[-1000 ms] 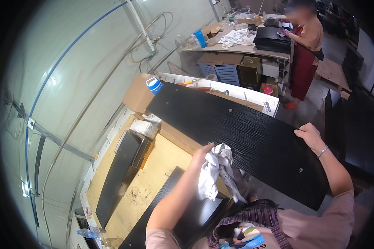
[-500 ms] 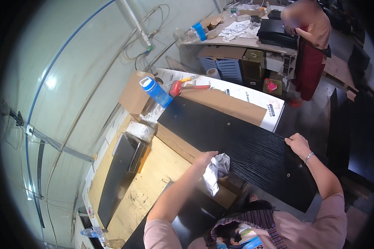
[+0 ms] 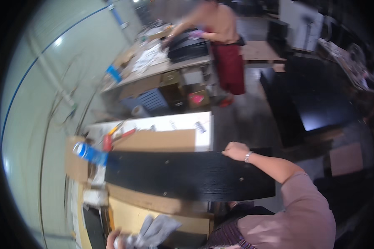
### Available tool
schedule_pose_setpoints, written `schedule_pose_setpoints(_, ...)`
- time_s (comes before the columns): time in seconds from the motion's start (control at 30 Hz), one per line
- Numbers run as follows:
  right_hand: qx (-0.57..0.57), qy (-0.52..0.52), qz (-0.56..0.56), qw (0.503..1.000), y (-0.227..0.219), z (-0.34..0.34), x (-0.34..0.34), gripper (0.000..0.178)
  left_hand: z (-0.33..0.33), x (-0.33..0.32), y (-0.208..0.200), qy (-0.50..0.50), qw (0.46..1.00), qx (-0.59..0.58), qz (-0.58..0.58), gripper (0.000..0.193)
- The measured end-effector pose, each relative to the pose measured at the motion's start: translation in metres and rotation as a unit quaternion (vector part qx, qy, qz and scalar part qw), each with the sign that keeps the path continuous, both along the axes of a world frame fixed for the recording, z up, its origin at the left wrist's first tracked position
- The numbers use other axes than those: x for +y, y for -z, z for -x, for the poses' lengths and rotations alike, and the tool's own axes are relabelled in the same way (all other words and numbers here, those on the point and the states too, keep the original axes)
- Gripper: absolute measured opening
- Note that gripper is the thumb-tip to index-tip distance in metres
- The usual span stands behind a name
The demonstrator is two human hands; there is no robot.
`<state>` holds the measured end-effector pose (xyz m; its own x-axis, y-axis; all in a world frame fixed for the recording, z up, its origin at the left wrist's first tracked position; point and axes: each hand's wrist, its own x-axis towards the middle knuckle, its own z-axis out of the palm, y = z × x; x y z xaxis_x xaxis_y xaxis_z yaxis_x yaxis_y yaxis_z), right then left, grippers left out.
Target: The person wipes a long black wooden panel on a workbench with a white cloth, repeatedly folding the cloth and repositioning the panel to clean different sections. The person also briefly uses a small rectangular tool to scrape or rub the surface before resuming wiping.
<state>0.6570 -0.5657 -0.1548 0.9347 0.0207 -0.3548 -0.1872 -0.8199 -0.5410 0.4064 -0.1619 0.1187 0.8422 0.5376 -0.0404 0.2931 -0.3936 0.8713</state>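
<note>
A long black wood-grain panel (image 3: 187, 174) with several small metal-ringed holes lies across the worktable, its right end sticking out past the table. The fingers of my right hand (image 3: 237, 151) are closed over its far edge, near the right end. At the lower edge of the view, my left hand (image 3: 113, 240) is partly cut off and closed, with a grey-white cloth (image 3: 158, 230) bunched at it. A whitish shape beside those fingers is too blurred to name.
A blue bottle (image 3: 89, 153) stands at the panel's left end, near a red-headed hammer (image 3: 108, 143) and a cardboard sheet (image 3: 158, 140). Another person (image 3: 226, 37) works at the far bench over stacked black boards (image 3: 187, 47). More black panels (image 3: 320, 108) lie at the right.
My view has swung to the right. My left hand has moved with the cloth away from the panel's near edge, toward the lower left. My right hand still grips the far edge.
</note>
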Motion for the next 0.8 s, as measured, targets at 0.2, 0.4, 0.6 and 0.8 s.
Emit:
schedule_pose_setpoints(0.2,-0.005,0.015,-0.022,1.000,-0.006,0.009,-0.020,0.037,0.078,0.043,0.045,-0.097,0.991,-0.049,-0.083,0.035)
schedule_pose_setpoints(0.4,-0.129,-0.055,0.012,0.990,-0.002,0.018,-0.013,0.026,0.130,0.016,0.085,-0.204,0.975,-0.030,-0.082,0.032)
schedule_pose_setpoints(0.6,-0.307,-0.133,0.020,0.942,-0.047,0.009,0.019,0.017,0.153,0.002,0.104,-0.252,0.964,-0.024,-0.083,0.028)
schedule_pose_setpoints(0.8,-0.283,-0.250,-0.054,0.925,-0.029,-0.024,0.107,0.026,0.159,-0.008,0.114,-0.262,0.961,-0.032,-0.088,0.025)
